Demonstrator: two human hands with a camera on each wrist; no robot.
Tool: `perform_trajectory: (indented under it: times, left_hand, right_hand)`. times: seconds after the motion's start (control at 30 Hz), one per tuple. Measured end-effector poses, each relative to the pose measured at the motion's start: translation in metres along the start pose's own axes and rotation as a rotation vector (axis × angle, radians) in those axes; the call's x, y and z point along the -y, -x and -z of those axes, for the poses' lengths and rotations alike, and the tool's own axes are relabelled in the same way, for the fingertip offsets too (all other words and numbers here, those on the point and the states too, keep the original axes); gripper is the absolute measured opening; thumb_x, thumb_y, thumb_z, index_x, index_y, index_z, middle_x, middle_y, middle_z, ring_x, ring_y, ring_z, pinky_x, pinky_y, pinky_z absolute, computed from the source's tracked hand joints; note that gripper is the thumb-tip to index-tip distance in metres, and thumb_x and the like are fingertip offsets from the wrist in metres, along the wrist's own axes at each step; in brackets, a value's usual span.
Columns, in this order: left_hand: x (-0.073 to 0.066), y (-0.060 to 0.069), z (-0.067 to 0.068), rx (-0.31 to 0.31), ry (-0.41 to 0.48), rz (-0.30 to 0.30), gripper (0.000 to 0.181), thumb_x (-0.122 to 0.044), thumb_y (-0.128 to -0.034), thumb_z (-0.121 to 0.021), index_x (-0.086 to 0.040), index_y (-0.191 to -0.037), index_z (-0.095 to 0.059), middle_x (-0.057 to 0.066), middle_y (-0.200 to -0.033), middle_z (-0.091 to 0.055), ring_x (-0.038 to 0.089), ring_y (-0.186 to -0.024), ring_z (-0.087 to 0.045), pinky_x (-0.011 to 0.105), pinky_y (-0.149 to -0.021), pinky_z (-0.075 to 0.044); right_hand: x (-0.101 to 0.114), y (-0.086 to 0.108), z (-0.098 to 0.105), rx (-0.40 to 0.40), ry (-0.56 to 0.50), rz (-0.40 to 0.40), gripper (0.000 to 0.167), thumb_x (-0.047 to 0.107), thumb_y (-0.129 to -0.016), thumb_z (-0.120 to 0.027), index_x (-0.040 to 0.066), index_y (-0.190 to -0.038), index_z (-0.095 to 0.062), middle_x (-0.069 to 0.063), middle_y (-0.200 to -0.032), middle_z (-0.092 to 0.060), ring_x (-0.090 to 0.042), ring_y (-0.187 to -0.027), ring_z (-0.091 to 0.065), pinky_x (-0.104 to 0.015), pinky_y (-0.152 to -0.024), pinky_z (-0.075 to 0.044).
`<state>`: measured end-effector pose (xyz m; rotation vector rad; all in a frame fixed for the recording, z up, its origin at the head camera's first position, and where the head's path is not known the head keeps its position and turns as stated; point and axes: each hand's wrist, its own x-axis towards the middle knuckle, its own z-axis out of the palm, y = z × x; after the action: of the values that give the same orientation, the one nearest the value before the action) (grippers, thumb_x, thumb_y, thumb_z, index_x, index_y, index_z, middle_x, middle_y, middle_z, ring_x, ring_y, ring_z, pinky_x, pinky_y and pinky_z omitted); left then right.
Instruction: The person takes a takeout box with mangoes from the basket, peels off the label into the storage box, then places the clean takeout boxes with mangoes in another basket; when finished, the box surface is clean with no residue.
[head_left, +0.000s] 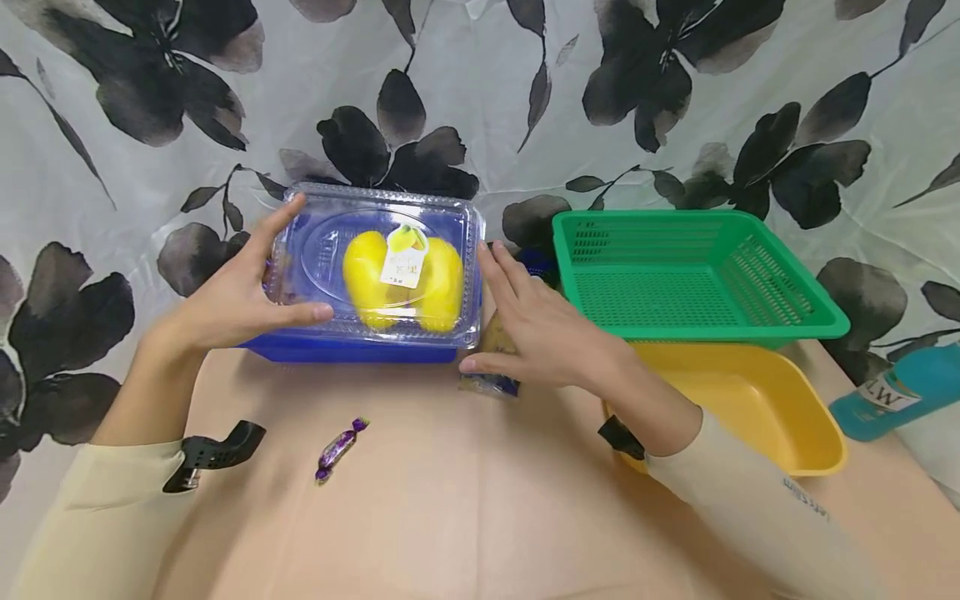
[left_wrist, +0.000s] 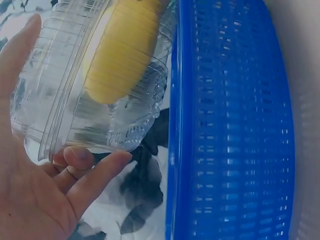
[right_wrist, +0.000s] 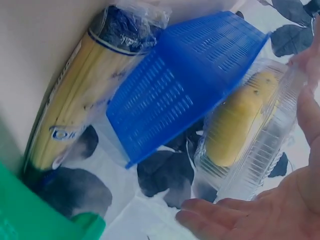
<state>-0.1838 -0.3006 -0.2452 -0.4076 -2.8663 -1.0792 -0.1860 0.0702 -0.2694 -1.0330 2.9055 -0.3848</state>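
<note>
A clear plastic clamshell box (head_left: 307, 250) with two yellow mango-like fruits (head_left: 365, 275) and a white label shows above the blue basket (head_left: 360, 350). My left hand (head_left: 228, 287) grips the box's left end, thumb along the front and other fingers around the side, as the left wrist view shows. My right hand (head_left: 551, 333) is at the box's right end with fingers extended; whether they press on it I cannot tell. Below that hand lies a pack of spaghetti (right_wrist: 82, 100), partly hidden in the head view.
On the right, a green basket (head_left: 697, 329) stands behind a yellow tray (head_left: 813, 400). A blue-green bottle (head_left: 892, 392) is at the far right. A purple wrapped candy (head_left: 339, 452) lies at the front of the table (head_left: 420, 517). Floral cloth (head_left: 480, 100) hangs behind.
</note>
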Motion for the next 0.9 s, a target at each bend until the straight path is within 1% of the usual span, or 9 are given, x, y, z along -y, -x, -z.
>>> perform_trajectory:
  times: [0.17,0.23,0.3,0.37,0.47,0.57,0.67,0.8,0.9]
  left_hand:
    - [-0.014,0.005,-0.006,0.024,0.015,-0.02,0.123,-0.025,-0.0776,-0.088,-0.055,-0.159,-0.001,-0.011,-0.173,0.001,0.048,-0.155,-0.014,0.081,-0.11,-0.022]
    - [-0.019,0.007,-0.009,0.035,0.038,-0.038,0.123,-0.022,-0.0778,-0.088,-0.055,-0.159,-0.002,-0.004,-0.172,-0.007,0.045,-0.15,-0.025,0.078,-0.11,-0.028]
    - [-0.024,0.011,-0.012,0.041,0.055,-0.061,0.123,-0.019,-0.0777,-0.088,-0.055,-0.159,-0.003,0.0,-0.17,-0.012,0.041,-0.139,-0.037,0.07,-0.107,-0.037]
    - [-0.029,0.013,-0.015,0.051,0.073,-0.086,0.124,-0.017,-0.0777,-0.088,-0.054,-0.16,-0.003,0.001,-0.169,-0.013,0.037,-0.134,-0.038,0.068,-0.105,-0.038]
    - [-0.035,0.018,-0.019,0.074,0.083,-0.101,0.122,-0.018,-0.0792,-0.087,-0.053,-0.16,-0.003,-0.003,-0.171,-0.005,0.038,-0.142,-0.032,0.072,-0.108,-0.035]
    - [-0.04,0.023,-0.025,0.113,0.104,-0.106,0.116,-0.019,-0.0829,-0.083,-0.052,-0.16,-0.003,-0.002,-0.172,-0.002,0.042,-0.149,-0.025,0.077,-0.109,-0.032]
    - [-0.045,0.028,-0.034,0.164,0.14,-0.116,0.112,-0.018,-0.0875,-0.079,-0.05,-0.161,-0.002,0.007,-0.169,-0.008,0.044,-0.142,-0.037,0.058,-0.106,-0.049]
    - [-0.047,0.034,-0.046,0.256,0.231,-0.156,0.111,-0.017,-0.0902,-0.078,-0.045,-0.163,0.001,0.02,-0.157,-0.025,0.045,-0.126,-0.054,0.038,-0.088,-0.061]
    - [-0.047,0.037,-0.053,0.323,0.28,-0.191,0.117,-0.019,-0.0863,-0.082,-0.041,-0.164,0.003,0.024,-0.153,-0.033,0.044,-0.124,-0.058,0.042,-0.089,-0.061]
  right_hand:
    - [-0.006,0.02,0.007,-0.034,-0.064,-0.001,0.132,0.074,-0.082,-0.069,0.025,-0.161,0.024,-0.002,-0.169,0.026,-0.027,-0.159,0.011,-0.053,-0.128,-0.011]
    - [-0.009,0.027,0.008,-0.057,-0.075,0.023,0.134,0.072,-0.081,-0.072,0.023,-0.162,0.022,-0.001,-0.169,0.027,-0.026,-0.158,0.015,-0.054,-0.128,-0.009]
    - [-0.012,0.033,0.01,-0.091,-0.093,0.051,0.134,0.069,-0.08,-0.075,0.021,-0.163,0.019,-0.001,-0.169,0.027,-0.027,-0.159,0.013,-0.056,-0.127,-0.014]
    - [-0.015,0.039,0.012,-0.118,-0.122,0.073,0.133,0.066,-0.08,-0.077,0.022,-0.164,0.017,0.002,-0.17,0.026,-0.028,-0.159,0.009,-0.058,-0.125,-0.021]
    - [-0.019,0.048,0.013,-0.13,-0.165,0.102,0.129,0.065,-0.083,-0.075,0.025,-0.164,0.017,0.008,-0.169,0.024,-0.026,-0.159,0.005,-0.057,-0.122,-0.029]
    - [-0.022,0.059,0.013,-0.121,-0.176,0.119,0.125,0.067,-0.085,-0.071,0.025,-0.163,0.018,0.009,-0.17,0.022,-0.022,-0.158,0.006,-0.056,-0.123,-0.028]
    - [-0.025,0.07,0.013,-0.12,-0.174,0.117,0.123,0.065,-0.087,-0.07,0.024,-0.163,0.018,0.007,-0.171,0.018,-0.022,-0.158,0.005,-0.057,-0.124,-0.024]
    - [-0.028,0.085,0.016,-0.146,-0.207,0.115,0.118,0.054,-0.09,-0.073,0.024,-0.164,0.014,0.004,-0.172,0.013,-0.024,-0.158,0.0,-0.059,-0.123,-0.026]
    - [-0.034,0.094,0.02,-0.17,-0.235,0.129,0.116,0.045,-0.09,-0.076,0.024,-0.165,0.01,0.002,-0.173,0.009,-0.026,-0.157,-0.003,-0.063,-0.119,-0.03]
